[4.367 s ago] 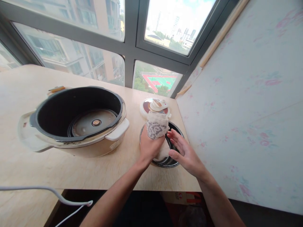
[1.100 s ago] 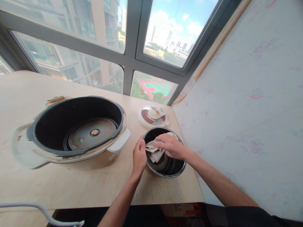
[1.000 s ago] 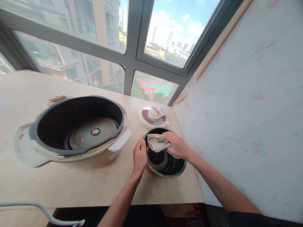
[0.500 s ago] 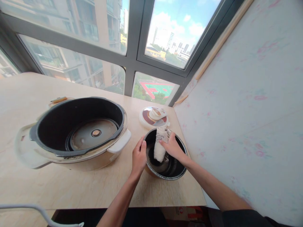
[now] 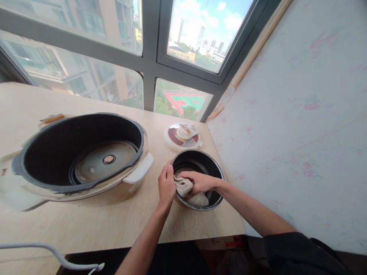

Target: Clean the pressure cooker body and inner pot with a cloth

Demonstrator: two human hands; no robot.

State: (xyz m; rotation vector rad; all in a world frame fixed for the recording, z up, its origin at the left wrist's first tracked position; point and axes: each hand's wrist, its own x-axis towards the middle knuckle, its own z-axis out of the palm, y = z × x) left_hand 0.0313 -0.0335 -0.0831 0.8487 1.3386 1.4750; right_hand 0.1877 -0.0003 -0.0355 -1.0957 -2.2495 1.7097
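A round black inner pot (image 5: 213, 162) with a pale, speckled rim stands on the counter near the right wall. My left hand (image 5: 166, 184) grips its left rim, thumb at the edge. Inside it, my right hand (image 5: 200, 181) is closed on a bunched, light grey-beige cloth (image 5: 184, 185), pressed toward the left inner wall. Another fold of the cloth lies under my palm at the pot's near side. The fingertips of my right hand are partly hidden by the cloth.
To the left sits a large cooker body (image 5: 107, 194), its dark cavity facing up. A white and brown lid (image 5: 183, 136) lies behind the pot. A grey-white cord (image 5: 43, 246) crosses the front left. The counter (image 5: 137, 225) meets windows behind and a floral wall (image 5: 286, 133) right.
My right hand has moved the cloth from the pot's upper middle to its left inner side, and the cloth is now bunched. My left hand stays on the rim. The view has shifted slightly.
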